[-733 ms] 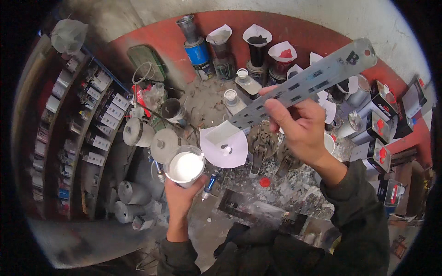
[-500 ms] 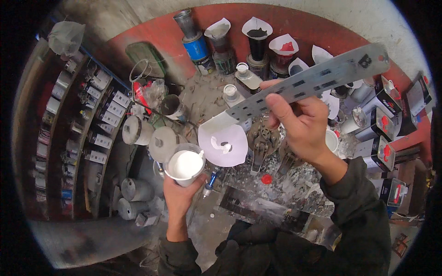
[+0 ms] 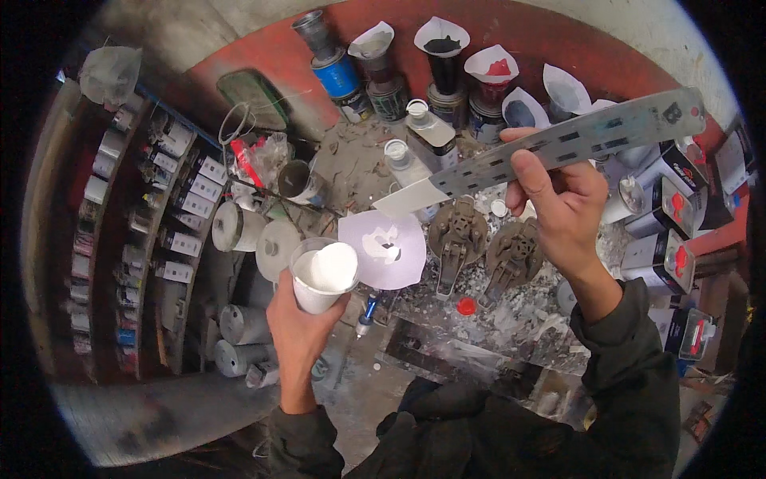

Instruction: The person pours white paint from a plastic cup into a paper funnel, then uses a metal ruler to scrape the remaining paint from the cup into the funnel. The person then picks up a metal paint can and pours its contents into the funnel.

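Left hand (image 3: 299,327) clamps a plastic cup of white paint (image 3: 323,275); right hand (image 3: 558,203) pinches the slotted metal mixing stick (image 3: 550,148), its white-coated tip above a paper cone strainer (image 3: 383,249).

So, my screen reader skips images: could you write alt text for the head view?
The left hand holds a cup of white paint while the right hand holds a long, white-tipped mixing stick above a cluttered paint bench with cans and paper funnels.

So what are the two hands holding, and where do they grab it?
The left hand grips a cup of white paint around its side. The right hand pinches a long flat stirring stick near its middle.
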Tool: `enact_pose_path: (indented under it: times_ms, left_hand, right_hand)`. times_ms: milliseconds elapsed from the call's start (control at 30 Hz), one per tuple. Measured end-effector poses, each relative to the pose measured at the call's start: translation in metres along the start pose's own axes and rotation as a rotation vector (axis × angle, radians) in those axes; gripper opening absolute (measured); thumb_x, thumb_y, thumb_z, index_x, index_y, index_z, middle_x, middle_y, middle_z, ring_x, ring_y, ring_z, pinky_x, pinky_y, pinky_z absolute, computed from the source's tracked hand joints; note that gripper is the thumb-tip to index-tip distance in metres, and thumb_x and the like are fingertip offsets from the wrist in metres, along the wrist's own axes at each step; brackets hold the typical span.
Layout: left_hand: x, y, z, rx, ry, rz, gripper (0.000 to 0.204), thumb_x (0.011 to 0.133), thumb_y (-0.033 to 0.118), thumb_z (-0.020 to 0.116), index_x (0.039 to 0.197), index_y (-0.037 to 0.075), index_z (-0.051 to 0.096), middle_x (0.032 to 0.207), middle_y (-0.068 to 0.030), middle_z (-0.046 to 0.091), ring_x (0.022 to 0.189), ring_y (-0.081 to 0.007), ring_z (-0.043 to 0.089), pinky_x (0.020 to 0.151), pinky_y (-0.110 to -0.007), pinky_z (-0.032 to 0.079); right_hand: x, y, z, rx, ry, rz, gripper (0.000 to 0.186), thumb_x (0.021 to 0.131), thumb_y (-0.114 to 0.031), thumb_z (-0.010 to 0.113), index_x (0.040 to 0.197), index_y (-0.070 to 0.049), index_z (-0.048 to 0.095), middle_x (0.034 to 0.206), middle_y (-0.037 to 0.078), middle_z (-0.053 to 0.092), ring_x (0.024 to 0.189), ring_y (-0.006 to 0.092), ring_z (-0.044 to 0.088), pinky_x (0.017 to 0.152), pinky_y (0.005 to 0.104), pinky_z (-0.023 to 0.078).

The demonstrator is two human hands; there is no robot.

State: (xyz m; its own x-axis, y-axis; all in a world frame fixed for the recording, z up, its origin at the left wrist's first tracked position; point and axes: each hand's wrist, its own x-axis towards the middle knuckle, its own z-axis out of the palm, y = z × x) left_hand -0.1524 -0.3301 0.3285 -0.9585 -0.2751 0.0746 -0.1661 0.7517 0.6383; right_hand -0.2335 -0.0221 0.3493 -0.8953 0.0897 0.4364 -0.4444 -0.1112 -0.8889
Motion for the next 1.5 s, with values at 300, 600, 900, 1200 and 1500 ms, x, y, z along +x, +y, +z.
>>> enact_pose_path:
  times_ms: [300, 600, 900, 1200, 1500]
  left_hand:
    - [0.007, 0.0, -0.005, 0.154, 0.052, 0.085, 0.066, 0.066, 0.025, 0.091, 0.123, 0.005, 0.064, 0.11, -0.0195, 0.071, 0.1, -0.037, 0.071, 0.086, -0.043, 0.054]
    - [0.012, -0.004, -0.008, 0.295, 0.111, 0.204, 0.059, 0.068, 0.024, 0.093, 0.114, 0.001, 0.063, 0.106, -0.0206, 0.073, 0.095, -0.0346, 0.074, 0.081, -0.042, 0.056]
    - [0.014, -0.003, -0.012, 0.239, 0.071, 0.178, 0.072, 0.064, 0.023, 0.09, 0.127, 0.007, 0.061, 0.11, -0.0197, 0.069, 0.102, -0.0403, 0.067, 0.087, -0.047, 0.053]
    - [0.016, 0.006, -0.016, 0.291, 0.088, 0.229, 0.07, 0.063, 0.021, 0.09, 0.125, 0.008, 0.061, 0.109, -0.0183, 0.068, 0.102, -0.0399, 0.065, 0.085, -0.047, 0.052]
    - [0.019, 0.012, -0.018, 0.316, 0.096, 0.286, 0.07, 0.06, 0.019, 0.091, 0.123, 0.01, 0.062, 0.105, -0.0162, 0.067, 0.099, -0.0397, 0.064, 0.084, -0.047, 0.051]
  right_hand:
    - [0.0, 0.001, -0.004, -0.005, -0.02, 0.008, 0.024, 0.102, -0.017, 0.068, 0.116, 0.002, 0.071, 0.096, 0.004, 0.072, 0.066, 0.0059, 0.059, 0.057, 0.0216, 0.047]
    - [0.0, -0.001, -0.005, -0.03, -0.035, 0.032, 0.024, 0.103, -0.014, 0.066, 0.118, 0.005, 0.07, 0.096, 0.006, 0.071, 0.065, 0.0083, 0.06, 0.057, 0.0235, 0.047]
    - [-0.001, -0.004, 0.0, -0.034, -0.036, 0.039, 0.025, 0.103, -0.014, 0.066, 0.12, 0.004, 0.07, 0.08, 0.002, 0.067, 0.064, 0.0071, 0.059, 0.056, 0.0219, 0.046]
    - [-0.001, -0.003, -0.001, -0.028, -0.04, 0.035, 0.026, 0.102, -0.016, 0.067, 0.121, 0.001, 0.07, 0.082, 0.001, 0.067, 0.065, 0.0057, 0.058, 0.057, 0.0211, 0.046]
    - [-0.002, -0.001, -0.001, -0.028, -0.053, 0.022, 0.023, 0.102, -0.013, 0.067, 0.118, 0.004, 0.07, 0.088, 0.004, 0.069, 0.066, 0.0072, 0.06, 0.057, 0.0221, 0.046]
